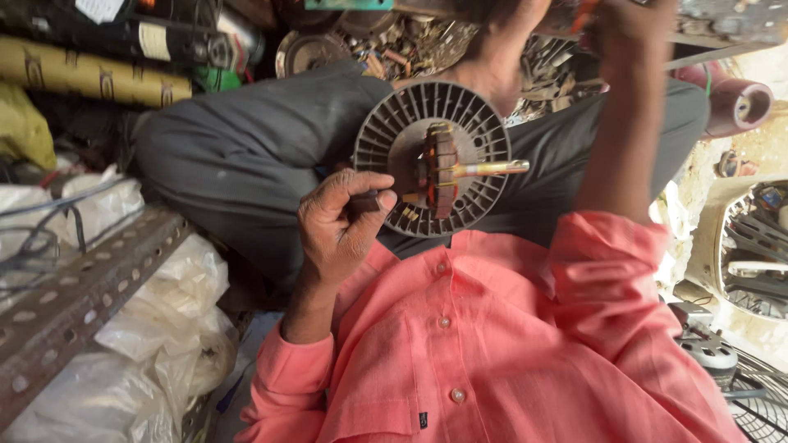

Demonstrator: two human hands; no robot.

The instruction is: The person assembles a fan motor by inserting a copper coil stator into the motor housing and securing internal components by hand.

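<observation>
A round grey finned motor housing (pixel 386 131) lies on my lap, over my grey trousers (pixel 246 148). A copper-coloured rotor core (pixel 442 168) sits at its centre, and a brass shaft (pixel 492 169) points right. My left hand (pixel 341 221) is closed at the housing's left rim, pinching a thin dark tool (pixel 376 194) whose tip points at the core. My right hand (pixel 628 25) is raised to the top edge, blurred, its fingers wrapped around an object with an orange part (pixel 579 16). The rest of that object is cut off.
A perforated steel angle bar (pixel 74 295) and white plastic bags (pixel 172 328) lie at the left. Cardboard tubes (pixel 82 74) are stacked at top left. A heap of small scrap metal parts (pixel 410 45) lies beyond my knees. Fan guards and parts (pixel 751 246) sit at the right.
</observation>
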